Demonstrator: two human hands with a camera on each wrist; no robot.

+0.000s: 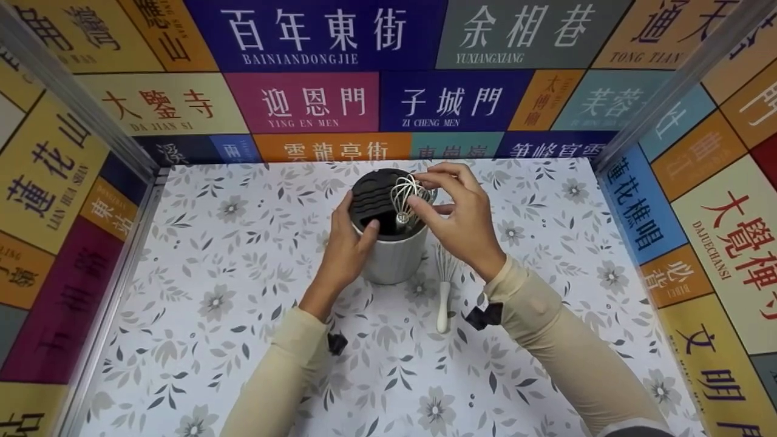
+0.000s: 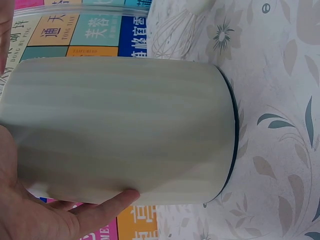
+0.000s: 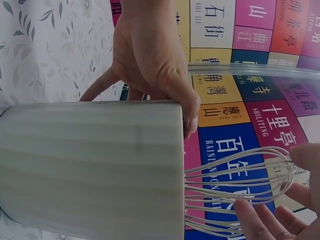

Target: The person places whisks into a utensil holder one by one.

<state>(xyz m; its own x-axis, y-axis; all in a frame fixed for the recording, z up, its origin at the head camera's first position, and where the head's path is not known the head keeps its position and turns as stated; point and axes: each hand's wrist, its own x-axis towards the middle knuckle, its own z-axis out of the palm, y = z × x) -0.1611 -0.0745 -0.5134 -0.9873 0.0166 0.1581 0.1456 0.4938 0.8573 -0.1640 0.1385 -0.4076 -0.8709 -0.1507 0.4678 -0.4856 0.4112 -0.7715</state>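
A pale grey utensil holder [image 1: 391, 267] with faint vertical ribs stands upright on the table, topped by a black insert [image 1: 376, 191] with wavy slots. My left hand [image 1: 345, 250] grips its left side, thumb at the rim; in the left wrist view one finger [image 2: 107, 207] runs along the wall. A whisk [image 1: 402, 189] sits in the opening on the right, wire end up. My right hand [image 1: 462, 212] pinches its wire loops, and the right wrist view shows the wires [image 3: 240, 172] rising above the rim. The whisk's lower part is hidden inside the holder.
Another whisk [image 1: 444, 303], with a white handle, lies on the table just right of the holder, handle towards me. The floral tablecloth [image 1: 243, 364] covers the tabletop. Panels with coloured lettered blocks [image 1: 328, 36] wall in the back and both sides.
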